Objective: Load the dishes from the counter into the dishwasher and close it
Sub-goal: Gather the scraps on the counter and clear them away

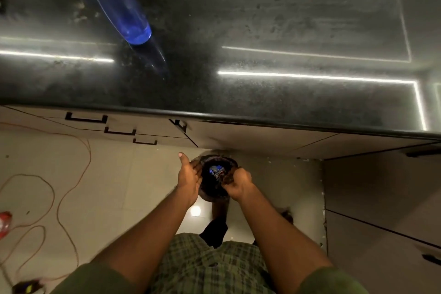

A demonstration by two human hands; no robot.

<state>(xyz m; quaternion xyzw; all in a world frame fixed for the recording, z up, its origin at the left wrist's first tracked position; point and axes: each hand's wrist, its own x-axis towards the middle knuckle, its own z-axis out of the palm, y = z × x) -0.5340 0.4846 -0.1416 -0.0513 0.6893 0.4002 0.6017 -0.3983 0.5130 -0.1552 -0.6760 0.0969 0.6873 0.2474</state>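
Observation:
I am looking straight down past the edge of a black stone counter [274, 31]. Below the counter edge, above the tiled floor, both my hands are on a dark round container [213, 194] with blue and white scraps inside. My left hand [188, 174] lies flat against its left side, fingers straight and thumb pointing up. My right hand [238, 184] curls over its right rim and grips it. No dishes show on the counter here, and I cannot pick out a dishwasher.
A tall blue translucent bottle [117, 2] stands on the counter at the left. Drawers with black handles [86, 119] sit under the counter. An orange cable [57, 198] loops over the floor, near a red packet [4, 222]. Grey cabinet fronts [381, 198] stand to the right.

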